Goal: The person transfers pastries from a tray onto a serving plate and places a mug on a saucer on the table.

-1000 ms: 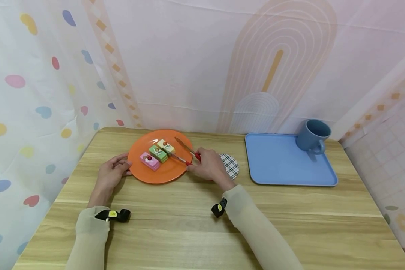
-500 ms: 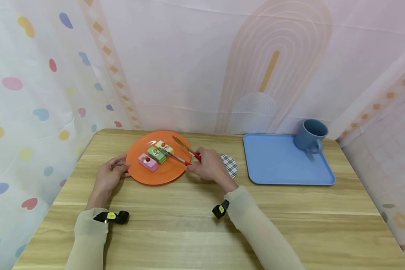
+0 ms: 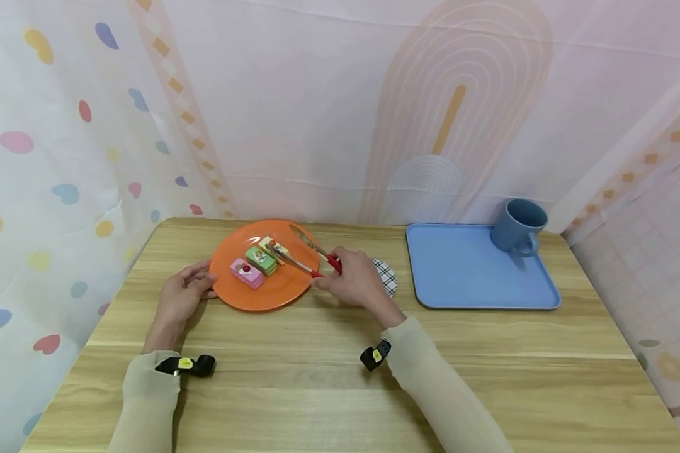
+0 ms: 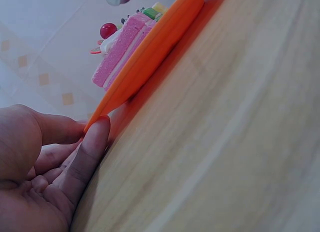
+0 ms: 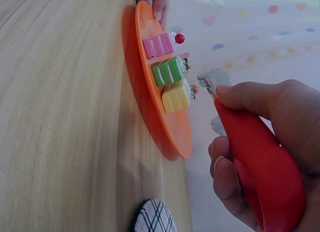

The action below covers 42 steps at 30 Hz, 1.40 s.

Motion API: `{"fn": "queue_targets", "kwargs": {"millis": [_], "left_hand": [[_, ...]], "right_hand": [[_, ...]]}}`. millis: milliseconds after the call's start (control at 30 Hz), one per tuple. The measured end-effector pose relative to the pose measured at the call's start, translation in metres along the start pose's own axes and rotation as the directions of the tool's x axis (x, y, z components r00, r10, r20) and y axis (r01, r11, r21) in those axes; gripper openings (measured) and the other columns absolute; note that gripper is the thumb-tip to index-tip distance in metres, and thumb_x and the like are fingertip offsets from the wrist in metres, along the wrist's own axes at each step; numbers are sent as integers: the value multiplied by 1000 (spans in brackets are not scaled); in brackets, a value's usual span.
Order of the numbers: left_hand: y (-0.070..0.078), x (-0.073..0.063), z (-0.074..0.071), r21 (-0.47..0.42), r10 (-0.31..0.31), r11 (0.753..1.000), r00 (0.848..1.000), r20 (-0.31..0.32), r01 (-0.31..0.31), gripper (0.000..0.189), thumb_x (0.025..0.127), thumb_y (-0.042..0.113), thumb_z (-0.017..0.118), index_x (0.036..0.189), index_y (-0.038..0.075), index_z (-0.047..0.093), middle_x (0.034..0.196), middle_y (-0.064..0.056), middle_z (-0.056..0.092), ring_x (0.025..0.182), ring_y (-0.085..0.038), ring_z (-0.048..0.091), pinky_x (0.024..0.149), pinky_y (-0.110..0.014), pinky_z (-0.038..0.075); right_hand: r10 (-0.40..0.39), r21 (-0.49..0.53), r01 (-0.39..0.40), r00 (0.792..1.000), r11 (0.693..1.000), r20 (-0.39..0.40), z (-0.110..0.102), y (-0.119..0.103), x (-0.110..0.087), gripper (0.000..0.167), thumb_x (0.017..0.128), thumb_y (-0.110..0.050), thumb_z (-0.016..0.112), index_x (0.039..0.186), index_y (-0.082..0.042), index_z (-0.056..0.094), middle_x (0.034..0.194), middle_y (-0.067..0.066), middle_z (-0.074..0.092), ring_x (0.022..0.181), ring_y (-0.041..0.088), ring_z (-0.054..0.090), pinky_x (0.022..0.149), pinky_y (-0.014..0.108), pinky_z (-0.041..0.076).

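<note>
My left hand (image 3: pixel 182 298) pinches the left rim of an orange plate (image 3: pixel 286 286) between thumb and fingers, as the left wrist view shows. Three toy cake slices sit in a row on it: a pink cake (image 3: pixel 246 273), a green cake (image 3: pixel 262 260) and a yellow cake (image 5: pixel 176 97), each with a topping. In my right hand (image 3: pixel 351 278) is a pair of tongs (image 5: pixel 260 157) with red grips and metal arms. The tongs' arms are spread apart over the plate's right half, near the yellow cake. From the right wrist view, their tips look clear of the cakes.
A checked round coaster (image 3: pixel 386 277) lies partly behind my right hand. Farther right is a blue tray (image 3: pixel 476 277) with a blue mug (image 3: pixel 518 225) at its back right corner. A patterned curtain (image 3: pixel 306 113) hangs behind the wooden table (image 3: pixel 294 377).
The whole scene shifts slightly left as the head view turns. The tongs stay spread over the plate and shift slightly relative to the cakes. My left hand keeps its place at the rim.
</note>
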<state>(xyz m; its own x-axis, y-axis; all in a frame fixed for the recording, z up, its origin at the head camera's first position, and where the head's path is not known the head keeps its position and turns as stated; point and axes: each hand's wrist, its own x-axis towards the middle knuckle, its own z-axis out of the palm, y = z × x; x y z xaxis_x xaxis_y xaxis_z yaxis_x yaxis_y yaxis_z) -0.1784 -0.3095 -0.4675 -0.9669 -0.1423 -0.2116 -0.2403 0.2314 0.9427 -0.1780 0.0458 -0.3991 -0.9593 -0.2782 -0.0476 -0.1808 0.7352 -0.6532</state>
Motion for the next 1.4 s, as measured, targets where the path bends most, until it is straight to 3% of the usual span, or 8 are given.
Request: {"fn": "queue_targets", "kwargs": {"millis": [500,1400], "left_hand": [[-3,1,-2,17,8,1000,1000,-9,-8,54,105,19,58,155,3,43,102,11,64,85,1,67,77,-19,63],[-3,1,-2,-9,-6,1000,1000,-7,6,54,105,19,60,155,4,44,102,11,65,85,1,68,77,-19,63]], "right_hand": [[-15,35,17,998,999,-56,-4,7,-11,56,86,-42,83,124,-5,66,76,0,65,63,16,58,54,27,47],[-43,31,49,982,998,-185,-22,26,-35,54,83,-41,85,117,-3,66,74,-4,67,61,14,54,51,26,42]]}}
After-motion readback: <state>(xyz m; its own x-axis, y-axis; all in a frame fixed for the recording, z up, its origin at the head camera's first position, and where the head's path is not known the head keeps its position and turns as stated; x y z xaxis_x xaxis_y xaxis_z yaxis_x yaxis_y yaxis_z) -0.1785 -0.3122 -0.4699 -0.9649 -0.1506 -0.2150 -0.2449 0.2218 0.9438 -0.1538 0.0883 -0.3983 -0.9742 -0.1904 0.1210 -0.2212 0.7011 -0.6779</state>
